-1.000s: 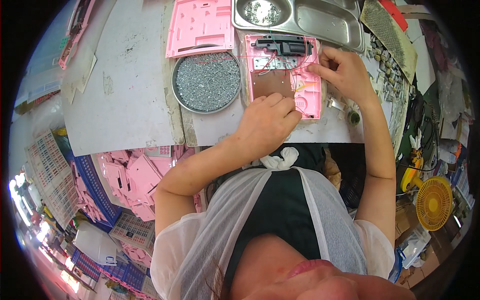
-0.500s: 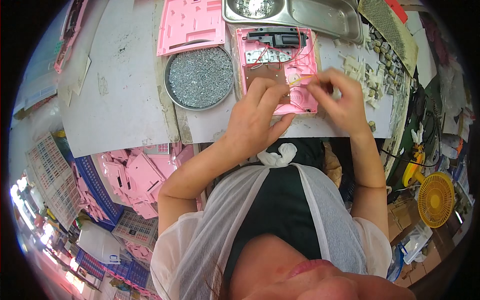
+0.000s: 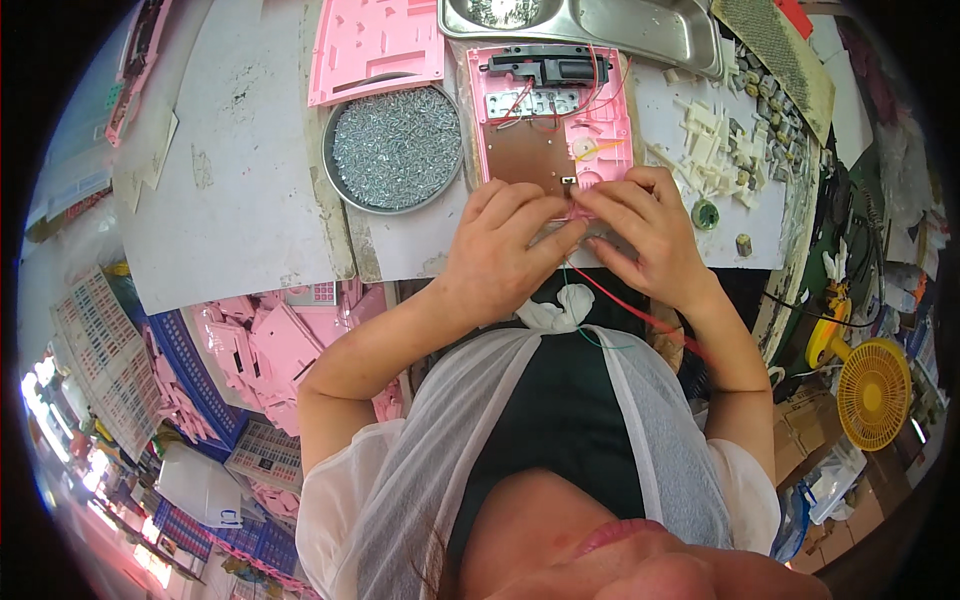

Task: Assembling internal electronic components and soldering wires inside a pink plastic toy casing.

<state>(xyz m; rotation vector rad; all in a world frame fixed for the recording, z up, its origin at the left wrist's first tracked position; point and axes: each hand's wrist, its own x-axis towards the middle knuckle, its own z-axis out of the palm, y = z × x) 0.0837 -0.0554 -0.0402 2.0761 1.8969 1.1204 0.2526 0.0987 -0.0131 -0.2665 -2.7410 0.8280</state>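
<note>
An open pink plastic case (image 3: pixel 622 118) lies on the table in front of me, holding a black mechanism (image 3: pixel 570 69), a metal plate (image 3: pixel 505 104), a brown board (image 3: pixel 525 155) and thin wires. At its near edge, my left hand (image 3: pixel 512 238) is closed, fingers over the rim and thumb below. Close beside it my right hand (image 3: pixel 640 232) pinches by the same edge, where red and green wires (image 3: pixel 628 303) come out between the hands and hang over the table edge. Fingers hide the exact grip. A small switch (image 3: pixel 569 181) shows just above the fingertips.
Left of the case stands a round pan of screws (image 3: pixel 397 150), beside a pink shell (image 3: pixel 375 50). A steel tray (image 3: pixel 650 35) lies behind. White plastic parts (image 3: pixel 708 135) and a green coil (image 3: pixel 705 214) lie at right. Pink parts (image 3: pixel 265 350) fill a crate below left; a yellow fan (image 3: pixel 873 397) stands right.
My right hand has left the yellow wire and come down-left to the case's near edge, beside my left hand. Red and green wires now hang below the hands.
</note>
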